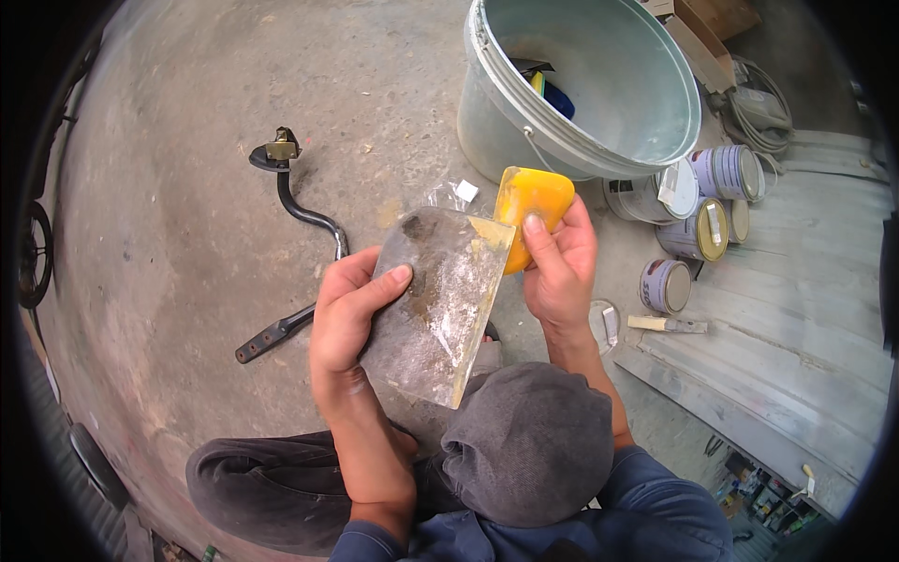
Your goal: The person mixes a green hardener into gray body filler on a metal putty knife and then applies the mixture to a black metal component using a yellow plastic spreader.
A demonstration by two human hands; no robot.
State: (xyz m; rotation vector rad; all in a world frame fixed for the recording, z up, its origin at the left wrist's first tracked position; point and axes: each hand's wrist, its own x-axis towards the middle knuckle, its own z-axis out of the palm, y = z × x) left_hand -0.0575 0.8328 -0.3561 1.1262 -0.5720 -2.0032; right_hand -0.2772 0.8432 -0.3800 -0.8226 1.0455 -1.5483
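Observation:
My left hand [346, 314] grips a flat, smeared metal plate [438, 304] by its left edge, thumb lying across its face. My right hand [560, 267] holds a yellow plastic spreader [532, 201] whose lower edge rests against the plate's upper right corner. Both hands are raised above my knees. Grey and brownish filler residue covers the plate.
A large grey bucket [655, 112] stands ahead, with small items inside. Several paint tins [698, 229] lie to the right on grey boards [796, 328], next to a small putty knife [667, 324]. A bent black metal bar [304, 215] lies on the concrete floor at left.

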